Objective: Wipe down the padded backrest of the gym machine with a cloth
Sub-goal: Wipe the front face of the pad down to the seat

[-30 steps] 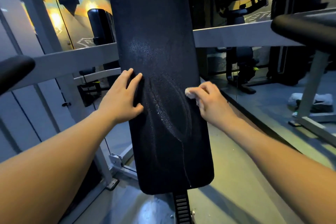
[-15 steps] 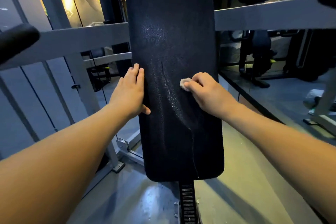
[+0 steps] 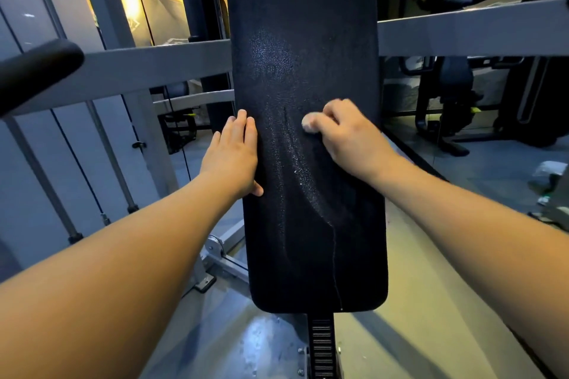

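Observation:
A tall black padded backrest (image 3: 308, 224) stands upright in the middle of the view, with wet streaks and droplets running down its centre. My right hand (image 3: 348, 138) grips a small pale wad of cloth (image 3: 308, 127) and presses it against the pad right of the wet streak; most of the cloth is hidden under my fingers. My left hand (image 3: 234, 157) lies flat with straight fingers on the pad's left edge, thumb on the front face.
Grey frame bars (image 3: 154, 68) cross behind the pad on both sides. A black roller pad (image 3: 37, 71) juts in at the left. A notched adjustment rail (image 3: 321, 344) runs below the pad. Other dark gym machines (image 3: 455, 92) stand at the back right.
My right hand has carried the cloth leftward from the pad's right edge onto its front face. My left hand's fingers have closed together along the left edge. The view has shifted.

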